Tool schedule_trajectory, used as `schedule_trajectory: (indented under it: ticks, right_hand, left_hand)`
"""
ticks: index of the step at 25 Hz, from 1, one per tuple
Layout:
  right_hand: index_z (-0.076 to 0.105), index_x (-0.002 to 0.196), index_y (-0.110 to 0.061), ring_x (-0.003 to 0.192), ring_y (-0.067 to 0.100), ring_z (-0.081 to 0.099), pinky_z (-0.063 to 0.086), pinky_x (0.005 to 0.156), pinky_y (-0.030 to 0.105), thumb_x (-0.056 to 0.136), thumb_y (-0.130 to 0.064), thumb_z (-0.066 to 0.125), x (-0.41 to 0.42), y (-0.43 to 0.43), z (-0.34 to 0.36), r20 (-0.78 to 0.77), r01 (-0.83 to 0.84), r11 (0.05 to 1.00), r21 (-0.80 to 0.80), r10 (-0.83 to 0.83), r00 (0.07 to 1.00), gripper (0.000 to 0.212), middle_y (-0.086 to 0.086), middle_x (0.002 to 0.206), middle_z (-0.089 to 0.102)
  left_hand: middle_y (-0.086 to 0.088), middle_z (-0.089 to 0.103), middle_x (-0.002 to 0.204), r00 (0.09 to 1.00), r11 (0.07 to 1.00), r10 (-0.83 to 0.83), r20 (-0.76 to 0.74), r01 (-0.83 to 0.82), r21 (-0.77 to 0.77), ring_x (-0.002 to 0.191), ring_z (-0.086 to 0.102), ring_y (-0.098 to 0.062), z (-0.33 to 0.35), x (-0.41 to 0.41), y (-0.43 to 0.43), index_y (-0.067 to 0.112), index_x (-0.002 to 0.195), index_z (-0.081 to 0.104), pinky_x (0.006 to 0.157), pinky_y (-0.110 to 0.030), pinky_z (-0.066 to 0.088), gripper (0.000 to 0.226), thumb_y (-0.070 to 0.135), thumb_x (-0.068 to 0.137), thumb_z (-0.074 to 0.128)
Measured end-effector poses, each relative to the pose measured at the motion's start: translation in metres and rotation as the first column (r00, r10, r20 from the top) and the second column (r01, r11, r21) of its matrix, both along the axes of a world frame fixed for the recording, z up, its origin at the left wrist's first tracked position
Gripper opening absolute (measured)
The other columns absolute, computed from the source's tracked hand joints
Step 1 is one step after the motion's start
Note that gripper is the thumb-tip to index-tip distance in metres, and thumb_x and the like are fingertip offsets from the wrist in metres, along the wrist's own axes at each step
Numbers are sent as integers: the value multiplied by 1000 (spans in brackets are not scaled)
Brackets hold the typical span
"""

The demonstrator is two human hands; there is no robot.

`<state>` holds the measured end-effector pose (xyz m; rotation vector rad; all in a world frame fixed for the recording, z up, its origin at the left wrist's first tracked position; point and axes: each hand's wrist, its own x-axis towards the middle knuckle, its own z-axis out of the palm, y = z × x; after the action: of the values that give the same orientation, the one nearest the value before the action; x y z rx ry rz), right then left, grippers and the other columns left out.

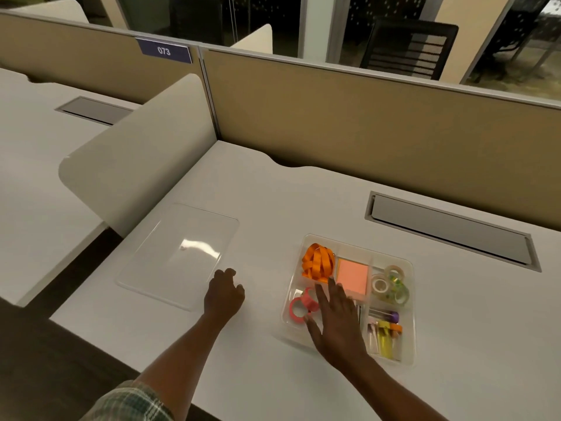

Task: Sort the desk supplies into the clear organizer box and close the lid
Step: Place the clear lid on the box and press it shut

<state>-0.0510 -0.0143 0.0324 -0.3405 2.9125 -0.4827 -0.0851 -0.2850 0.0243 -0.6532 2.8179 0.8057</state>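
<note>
Your left hand (224, 294) curls at the lid's (179, 253) edge, grip unclear. Your right hand (335, 320) lies flat, fingers spread, over the filled box (353, 250).

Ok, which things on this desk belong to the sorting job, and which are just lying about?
Job: organizer box, clear lid, orange bands, pink sticky notes, clear tape rolls, pink tape rolls, markers.
Just there: 073 sign, cable hatch, black chair, side divider.

white desk (303, 192) backed by tan partition (364, 123), dark windows (334, 22) and black chair (409, 53) behind.
</note>
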Motion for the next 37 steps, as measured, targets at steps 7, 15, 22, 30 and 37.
schedule_trajectory:
  ticks: [7, 15, 22, 30, 37]
  right_hand:
    - [-11, 154, -38, 149, 19, -23, -2, 125, 45, 95, -66, 25, 0, -25, -21, 51, -25, 996, 80, 21, 998, 74, -5, 159, -30]
    - [-11, 153, -39, 150, 18, -20, 0, 125, 44, 94, -67, 23, -1, -27, -25, 74, -9, 996, 85, 3, 997, 74, -6, 160, -27]
    - [-6, 154, -37, 151, 17, -18, 1, 124, 40, 95, -65, 31, -3, -21, -20, 67, -20, 999, 48, 17, 998, 75, -6, 159, -28]
    - [-2, 156, -30, 153, 17, -3, 18, 124, 41, 97, -58, 38, -11, -8, 18, -15, -6, 991, -134, 4, 1000, 77, -6, 163, -15]
    - [17, 156, -26, 152, 20, 13, 24, 119, 40, 95, -52, 50, -38, 29, 57, 12, 189, 901, -391, -201, 980, 74, -1, 166, 9]
  left_hand:
    - [-11, 47, 117, 992, 976, -20, 125, 46, -211, 110, 51, -30, -12, -1, -50, 9, 118, 50, 85, -39, 50, 30, 16, 89, 53]
    - [-10, 59, 106, 987, 965, 38, 159, 5, -261, 98, 62, -29, -17, -8, -59, 9, 104, 50, 80, -35, 50, 18, 3, 90, 41]
    - [-12, 58, 97, 1000, 966, -5, 21, 11, -259, 84, 62, -34, 1, -19, -46, 6, 99, 51, 66, -38, 49, 22, 2, 78, 49]
    - [-14, 56, 83, 929, 964, -133, -346, 40, -263, 67, 58, -37, 75, -55, 21, 5, 92, 51, 52, -35, 41, 18, 0, 75, 52]
    - [-2, 41, 72, 648, 982, -189, -738, 135, -133, 58, 37, -14, 157, -49, 107, 12, 78, 42, 46, -18, 27, 20, 6, 77, 62]
